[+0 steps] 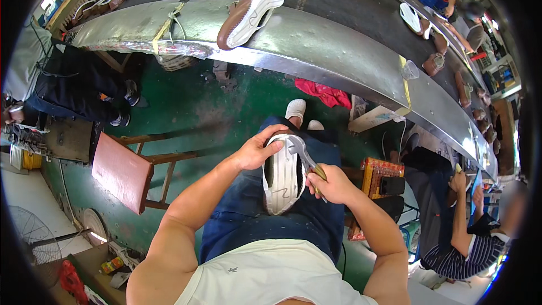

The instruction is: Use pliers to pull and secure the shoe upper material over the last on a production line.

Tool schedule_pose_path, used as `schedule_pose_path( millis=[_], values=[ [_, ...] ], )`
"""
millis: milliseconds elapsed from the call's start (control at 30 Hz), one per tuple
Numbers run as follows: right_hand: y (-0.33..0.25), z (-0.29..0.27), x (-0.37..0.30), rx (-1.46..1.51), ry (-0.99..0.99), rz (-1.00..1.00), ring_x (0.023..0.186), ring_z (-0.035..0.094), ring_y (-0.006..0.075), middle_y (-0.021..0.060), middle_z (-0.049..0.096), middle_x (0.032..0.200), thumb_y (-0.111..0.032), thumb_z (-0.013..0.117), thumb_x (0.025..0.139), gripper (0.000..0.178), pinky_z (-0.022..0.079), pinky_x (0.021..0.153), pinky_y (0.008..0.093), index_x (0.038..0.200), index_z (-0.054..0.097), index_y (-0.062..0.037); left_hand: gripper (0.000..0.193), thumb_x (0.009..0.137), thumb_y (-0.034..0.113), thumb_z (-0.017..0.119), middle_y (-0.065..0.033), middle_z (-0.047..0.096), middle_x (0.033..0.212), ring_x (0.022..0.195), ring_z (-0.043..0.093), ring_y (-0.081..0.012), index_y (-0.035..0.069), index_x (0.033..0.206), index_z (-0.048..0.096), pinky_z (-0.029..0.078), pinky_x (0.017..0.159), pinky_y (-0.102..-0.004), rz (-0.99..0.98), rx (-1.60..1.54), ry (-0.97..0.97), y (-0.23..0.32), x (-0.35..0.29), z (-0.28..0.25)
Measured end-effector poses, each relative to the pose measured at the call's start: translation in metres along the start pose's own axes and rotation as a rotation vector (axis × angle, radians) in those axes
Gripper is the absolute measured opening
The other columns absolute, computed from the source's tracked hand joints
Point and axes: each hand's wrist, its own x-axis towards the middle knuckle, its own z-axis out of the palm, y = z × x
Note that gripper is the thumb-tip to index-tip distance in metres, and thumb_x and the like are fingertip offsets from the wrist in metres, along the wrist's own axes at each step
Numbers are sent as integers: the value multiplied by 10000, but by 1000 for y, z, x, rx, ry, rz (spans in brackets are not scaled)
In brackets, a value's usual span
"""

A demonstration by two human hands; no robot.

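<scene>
Over my dark-blue-clad lap (234, 214), my left hand (259, 149) is closed round the far end of one brown, white-soled shoe (282, 178); my right hand (332, 184) is wrapped round one grey metal pincer tool (303, 152). Beyond, one similar shoe (251, 18) rests on the silvery metal bench (339, 38).

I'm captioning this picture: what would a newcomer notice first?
Probably the upturned shoe at centre, in the left grip, with a metal hand tool in the right grip over it. Next, the shiny metal bench edge arcing across the upper part, a brown and white shoe on it. Then the red cloth below, vivid against the green floor.
</scene>
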Motion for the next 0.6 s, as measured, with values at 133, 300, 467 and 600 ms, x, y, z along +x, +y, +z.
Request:
schedule_pose_path(
  millis=[133,300,467,600],
  values=[
    [35,17,37,-225,213,-242,709,718,302,142,708,777,-174,604,996,189,555,681,402,1012,621,14,474,1049,203,604,-52,598,1339,1246,529,-151,100,1488,461,416,1098,-341,-46,-58,49,-30,12,-12],
    [52,29,43,-257,346,-282,798,706,396,206,705,848,-205,618,991,262,553,739,458,1108,614,30,473,1044,193,613,-51,602,1325,1241,533,-152,110,1486,469,418,1096,-341,-116,-68,43,-19,15,-13],
    [14,23,15,-444,245,-203,911,661,493,302,679,939,-153,595,975,264,522,812,540,1122,565,64,498,1041,212,619,-57,599,1329,1248,530,-159,111,1501,458,421,1095,-339,-113,-107,31,-19,6,-14],
    [-6,20,9,-527,138,-120,905,648,517,319,668,916,-100,575,959,222,513,808,559,1082,544,83,484,1035,256,624,-60,613,1291,1203,554,-157,96,1473,493,445,1062,-325,-217,-178,155,-2,10,3]
  ],
)
